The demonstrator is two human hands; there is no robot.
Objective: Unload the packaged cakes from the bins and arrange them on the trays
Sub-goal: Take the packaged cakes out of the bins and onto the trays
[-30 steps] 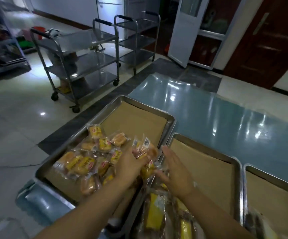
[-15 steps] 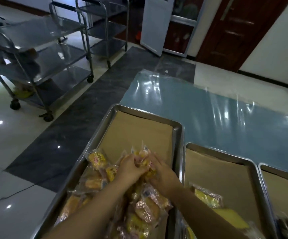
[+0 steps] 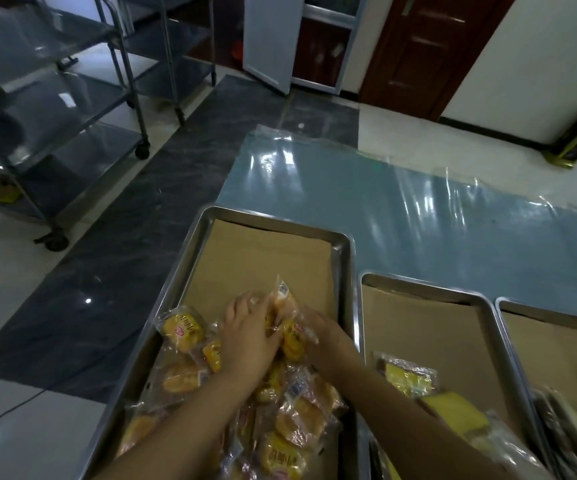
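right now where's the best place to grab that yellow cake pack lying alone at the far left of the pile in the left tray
Probably take the yellow cake pack by its long sides, coming straight down. It lies flat on the left tray at the pile's outer edge, nothing on top. The left hand is nearest; both hands are busy in the pile.

The cakes (image 3: 183,332) are golden yellow in clear wrappers printed with yellow, red and white labels. The left tray (image 3: 190,251) is grey steel, lined with plain tan paper (image 3: 263,258); the trays at 3 o'clock carry the same tan lining. A bright yellow pack (image 3: 408,377) lies in the middle tray (image 3: 429,285). The sheet (image 3: 384,202) at 12 o'clock is pale blue with white glare streaks. The floor (image 3: 107,271) is dark grey marble with fine white veins, bordered by off-white tiles. The door (image 3: 432,50) at 1 o'clock is dark red-brown. The carts (image 3: 72,98) at 10 o'clock are grey steel with black wheels.
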